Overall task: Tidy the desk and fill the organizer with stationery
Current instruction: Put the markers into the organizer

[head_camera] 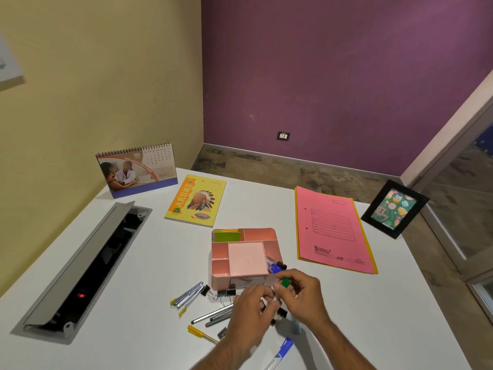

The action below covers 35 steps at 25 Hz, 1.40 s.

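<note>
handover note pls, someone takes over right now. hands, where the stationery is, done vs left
Right hand: pinches a green-capped marker just in front of the pink organizer.
Left hand: fingers curled over loose items beside it; what it holds is hidden.
Done: green sticky notes and pink notepad in the organizer, blue-capped markers in its right slot.
Left on the desk: stapler, binder clips, grey pens, yellow pen, blue marker.
</note>
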{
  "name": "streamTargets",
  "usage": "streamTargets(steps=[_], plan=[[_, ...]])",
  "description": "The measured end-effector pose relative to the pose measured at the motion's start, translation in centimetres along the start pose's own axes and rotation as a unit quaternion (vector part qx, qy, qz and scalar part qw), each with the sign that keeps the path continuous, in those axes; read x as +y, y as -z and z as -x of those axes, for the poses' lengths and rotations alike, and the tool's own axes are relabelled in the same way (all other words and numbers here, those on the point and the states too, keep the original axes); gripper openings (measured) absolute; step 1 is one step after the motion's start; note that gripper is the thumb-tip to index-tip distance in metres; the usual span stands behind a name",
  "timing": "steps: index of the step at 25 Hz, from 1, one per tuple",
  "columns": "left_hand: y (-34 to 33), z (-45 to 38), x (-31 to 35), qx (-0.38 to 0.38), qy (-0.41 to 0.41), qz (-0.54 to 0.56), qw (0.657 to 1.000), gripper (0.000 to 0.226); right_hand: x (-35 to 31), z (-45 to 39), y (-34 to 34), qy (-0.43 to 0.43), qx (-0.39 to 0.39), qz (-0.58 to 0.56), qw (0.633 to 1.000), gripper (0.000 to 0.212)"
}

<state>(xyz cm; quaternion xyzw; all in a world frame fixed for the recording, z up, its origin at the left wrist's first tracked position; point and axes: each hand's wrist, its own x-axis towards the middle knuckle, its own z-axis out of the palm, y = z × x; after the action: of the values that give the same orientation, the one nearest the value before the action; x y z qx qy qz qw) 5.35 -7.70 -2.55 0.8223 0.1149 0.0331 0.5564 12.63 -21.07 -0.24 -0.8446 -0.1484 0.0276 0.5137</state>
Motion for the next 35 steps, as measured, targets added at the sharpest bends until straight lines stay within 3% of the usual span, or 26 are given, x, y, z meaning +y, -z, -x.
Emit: streamTargets(steps=[3,6,9,12,15,19,23,28,35], plan=[[0.0,-0.2,0.3,0.005,0.028,0.034,0.999,0.017,-0.5,0.1,0.2,-0.007,0.01,-0.01,1.0,0.032],[0.2,0.5,-0.4,-0.032,0.099,0.019,0.994,0.036,-1.6,-0.8,1.4,-0.008,0.1,-0.049,0.994,0.032],[0.5,2.0,-2.1,-0.144,0.116,-0.101,0.978,0.041,-2.8,-2.7,2.8,0.001,0.204,-0.092,0.975,0.025],[0.3,2.2,-3.0,-0.261,0.122,-0.243,0.926,0.041,-3.7,-4.1,3.2,-0.008,0.248,-0.112,0.962,0.022],[-0.8,2.0,-3.8,-0.318,0.125,-0.322,0.883,0.032,-3.4,-4.3,2.3,0.007,0.206,-0.035,0.978,0.019],[-2.3,2.9,-5.4,-0.293,0.09,-0.386,0.87,0.027,-2.0,-3.9,0.6,-0.011,0.086,0.083,0.993,0.014],[-2.2,2.6,-5.1,-0.328,0.083,-0.397,0.853,0.033,-0.7,-4.1,0.1,0.007,0.013,0.251,0.968,0.014],[-1.3,2.0,-4.4,-0.305,0.109,-0.361,0.875,0.033,-1.4,-5.3,0.6,0.063,-0.04,0.343,0.936,0.011],[-0.2,1.9,-3.6,-0.226,0.1,-0.296,0.923,0.019,-1.1,-5.8,0.1,0.033,-0.097,0.409,0.907,0.018]])
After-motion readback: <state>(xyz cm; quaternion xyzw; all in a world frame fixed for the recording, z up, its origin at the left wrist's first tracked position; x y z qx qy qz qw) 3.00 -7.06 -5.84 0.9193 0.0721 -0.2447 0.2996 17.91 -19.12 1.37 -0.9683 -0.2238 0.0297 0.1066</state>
